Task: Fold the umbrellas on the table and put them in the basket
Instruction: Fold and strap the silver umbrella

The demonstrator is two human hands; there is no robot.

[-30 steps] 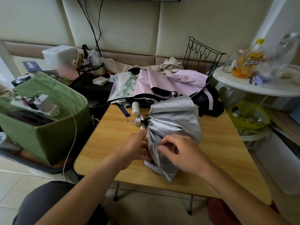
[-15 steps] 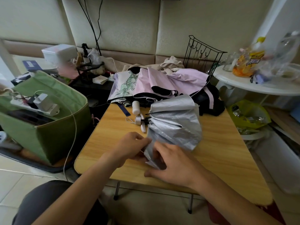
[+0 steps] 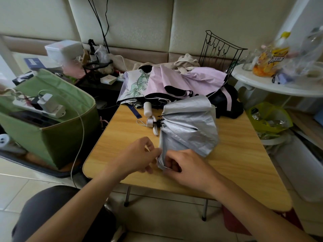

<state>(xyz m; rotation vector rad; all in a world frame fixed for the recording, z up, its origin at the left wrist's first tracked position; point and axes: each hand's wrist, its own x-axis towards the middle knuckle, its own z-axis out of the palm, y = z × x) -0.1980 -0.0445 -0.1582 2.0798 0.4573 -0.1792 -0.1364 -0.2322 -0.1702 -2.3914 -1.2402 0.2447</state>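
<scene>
Wood of the table (image 3: 236,165) carried a pink umbrella (image 3: 174,82) at its far edge and a silver umbrella (image 3: 187,126) nearer. A green basket (image 3: 57,137) sat left, on the floor. Both the right hand (image 3: 185,166) and left hand (image 3: 138,158) pinched the silver umbrella's near fabric edge.

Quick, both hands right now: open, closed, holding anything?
Left hand: pinching the near edge of the silver umbrella.
Right hand: fingers curled round the same umbrella's near end.
</scene>
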